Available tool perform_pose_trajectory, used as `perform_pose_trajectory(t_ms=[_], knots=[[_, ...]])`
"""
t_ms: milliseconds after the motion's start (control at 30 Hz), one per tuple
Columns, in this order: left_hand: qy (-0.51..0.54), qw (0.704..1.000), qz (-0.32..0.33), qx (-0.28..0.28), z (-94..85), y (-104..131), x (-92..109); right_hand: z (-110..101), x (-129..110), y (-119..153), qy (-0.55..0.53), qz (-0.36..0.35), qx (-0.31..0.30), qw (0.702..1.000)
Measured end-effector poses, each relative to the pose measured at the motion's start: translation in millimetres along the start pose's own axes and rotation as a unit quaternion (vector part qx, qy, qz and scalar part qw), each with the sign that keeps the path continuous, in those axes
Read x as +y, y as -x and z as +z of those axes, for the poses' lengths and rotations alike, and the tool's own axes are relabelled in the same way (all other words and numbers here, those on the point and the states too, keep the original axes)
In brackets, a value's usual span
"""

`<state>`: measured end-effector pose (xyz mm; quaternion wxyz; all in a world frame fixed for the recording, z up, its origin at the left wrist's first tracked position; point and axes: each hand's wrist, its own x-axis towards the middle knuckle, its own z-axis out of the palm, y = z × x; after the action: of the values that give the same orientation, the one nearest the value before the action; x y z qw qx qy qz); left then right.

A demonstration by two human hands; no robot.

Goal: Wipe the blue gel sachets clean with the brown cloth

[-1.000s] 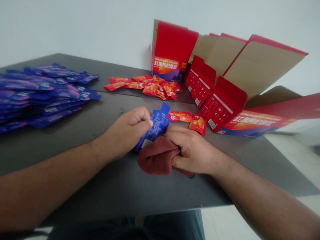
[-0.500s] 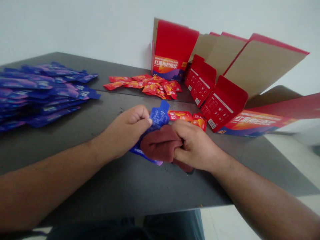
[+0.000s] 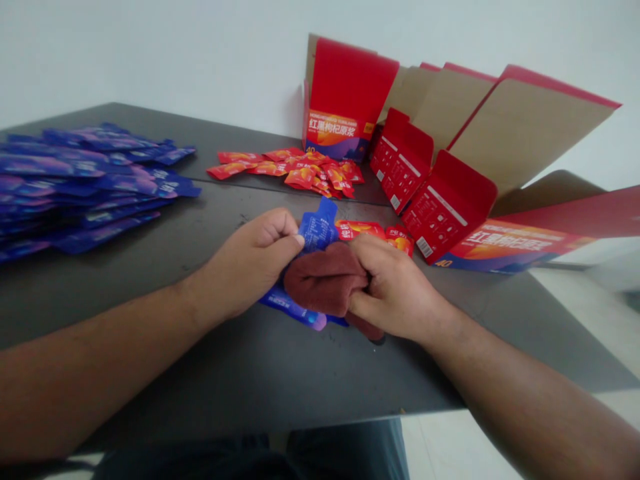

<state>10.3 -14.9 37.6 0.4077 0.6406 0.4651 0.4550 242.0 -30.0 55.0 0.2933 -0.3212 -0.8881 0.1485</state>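
My left hand (image 3: 267, 250) pinches the edge of a blue pouch (image 3: 319, 227) between thumb and curled fingers, its narrow spout end pointing away from me. My right hand (image 3: 390, 283) is closed on a bunched brown cloth (image 3: 325, 280), which lies against the pouch and hides its lower part. Beneath the cloth another blue pouch (image 3: 293, 308) rests on the table, partly covered. Just beyond my right hand lie a red sachet (image 3: 361, 230) and a second one beside it.
A large pile of blue pouches (image 3: 85, 180) is at the left on the dark table (image 3: 240, 387). Red sachets (image 3: 295, 167) lie scattered at the back. Open red cartons stand behind and to the right, including an upright carton (image 3: 335, 133) and a nearer carton (image 3: 520, 245).
The brown cloth and my right hand have shifted slightly right and up over the pouch, uncovering more of the lower blue pouch. My left hand keeps nearly the same place.
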Motion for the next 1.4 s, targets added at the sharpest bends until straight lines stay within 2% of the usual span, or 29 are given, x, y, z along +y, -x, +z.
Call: perform_pose_trajectory(t_ms=[67,233,433,633,800,1000,1167,1333,1400], knots=[[-0.03,0.999,0.007,-0.009,-0.5,-1,0,2,-1,1,0.003,-0.002,0.0,1.0],[-0.068,0.997,0.009,-0.023,-2.3,-1,4,5,-7,4,-0.008,-0.051,-0.085,0.995],[-0.088,0.996,0.027,-0.011,-1.9,0,6,4,-9,3,0.008,-0.013,0.0,1.0],[-0.105,0.994,0.019,-0.015,-2.5,0,6,7,-11,4,-0.007,-0.059,-0.07,0.996],[-0.091,0.995,0.027,-0.011,-2.9,-1,5,6,-9,4,0.015,-0.011,-0.002,1.0],[-0.092,0.996,0.008,-0.007,-1.6,0,6,6,-9,4,-0.001,-0.039,-0.063,0.997],[-0.079,0.997,0.017,-0.016,-1.2,0,8,3,-8,3,0.012,-0.016,0.011,1.0],[-0.098,0.995,0.01,-0.01,-0.6,1,9,6,-8,4,-0.003,-0.04,-0.059,0.997],[-0.092,0.996,0.009,-0.004,-0.8,1,9,5,-8,4,-0.006,-0.04,-0.058,0.997]])
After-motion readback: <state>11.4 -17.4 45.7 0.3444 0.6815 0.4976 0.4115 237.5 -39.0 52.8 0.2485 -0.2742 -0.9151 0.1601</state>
